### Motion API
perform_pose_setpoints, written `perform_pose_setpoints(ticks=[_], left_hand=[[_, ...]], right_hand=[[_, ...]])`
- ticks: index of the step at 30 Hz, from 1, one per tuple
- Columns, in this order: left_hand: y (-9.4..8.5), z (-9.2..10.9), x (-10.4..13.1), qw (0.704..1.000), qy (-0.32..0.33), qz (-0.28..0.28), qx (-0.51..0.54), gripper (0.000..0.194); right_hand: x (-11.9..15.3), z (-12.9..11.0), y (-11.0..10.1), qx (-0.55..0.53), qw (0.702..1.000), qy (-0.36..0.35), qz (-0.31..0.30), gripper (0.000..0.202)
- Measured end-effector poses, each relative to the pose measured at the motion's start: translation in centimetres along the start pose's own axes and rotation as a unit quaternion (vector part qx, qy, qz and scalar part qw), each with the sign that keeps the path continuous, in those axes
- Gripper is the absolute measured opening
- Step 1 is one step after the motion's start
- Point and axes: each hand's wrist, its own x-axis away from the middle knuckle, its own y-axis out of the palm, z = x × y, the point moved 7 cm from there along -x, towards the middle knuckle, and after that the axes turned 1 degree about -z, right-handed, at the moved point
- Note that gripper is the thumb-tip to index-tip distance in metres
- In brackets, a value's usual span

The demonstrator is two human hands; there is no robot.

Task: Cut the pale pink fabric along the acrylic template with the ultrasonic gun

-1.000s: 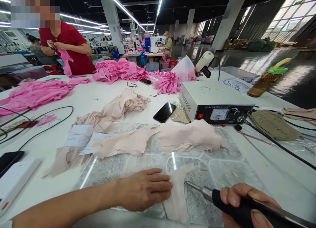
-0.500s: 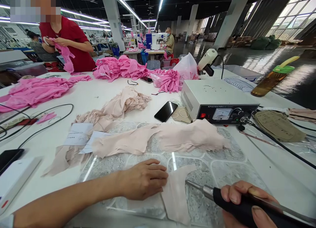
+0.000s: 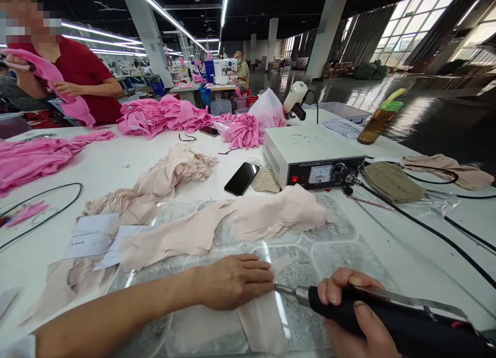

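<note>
My left hand [image 3: 236, 283] lies flat, fingers stretched out together, on a cut beige fabric piece [image 3: 263, 327] over a clear, patterned mat [image 3: 341, 262]. A second beige piece [image 3: 205, 329] lies beneath and left of it. My right hand [image 3: 358, 301] is wrapped round a black-handled handpiece [image 3: 411, 324] with a slim metal tip. That tip reaches the right edge of the fabric, right by my left fingertips; whether it touches the cloth I cannot tell. Beyond my hands lie stacked beige pieces [image 3: 279, 213], with white paper slips [image 3: 91, 234] at their left.
A control box [image 3: 313, 146] with a dial and lit red switch stands behind, a black cable [image 3: 418, 223] curving from it to the right. Nearby are a phone [image 3: 241, 179], a bottle [image 3: 377, 124] and pink fabric piles [image 3: 166, 115]. Across the table a person in red [image 3: 83, 74] holds pink cloth.
My view has turned right. The handpiece tip has moved left against my left fingertips, where before it was at the fabric's right edge, apart from them. The person opposite has raised the pink cloth.
</note>
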Motion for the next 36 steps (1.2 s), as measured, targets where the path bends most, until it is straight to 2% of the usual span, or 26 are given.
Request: perform_pose_setpoints(ticks=[6,10,17,25,36], left_hand=[[-0.5,-0.1,-0.1,1.0,-0.001,0.003,-0.002,0.028],[-0.7,0.0,-0.3,0.999,0.022,0.008,-0.023,0.028],[-0.6,0.0,-0.4,0.997,0.055,-0.024,-0.045,0.033],[-0.5,-0.2,-0.5,0.997,0.058,-0.038,-0.03,0.027],[-0.9,-0.2,-0.8,0.995,0.082,-0.023,-0.041,0.028]], right_hand=[[0.2,0.0,0.0,0.004,1.0,0.008,-0.007,0.006],[0.2,0.2,0.0,-0.008,1.0,0.004,-0.015,0.006],[0.1,0.1,0.1,-0.001,1.0,-0.002,-0.011,0.007],[-0.7,-0.7,-0.6,-0.018,0.998,-0.041,0.043,0.007],[-1.5,0.1,-0.3,0.02,0.997,-0.073,0.006,0.009]])
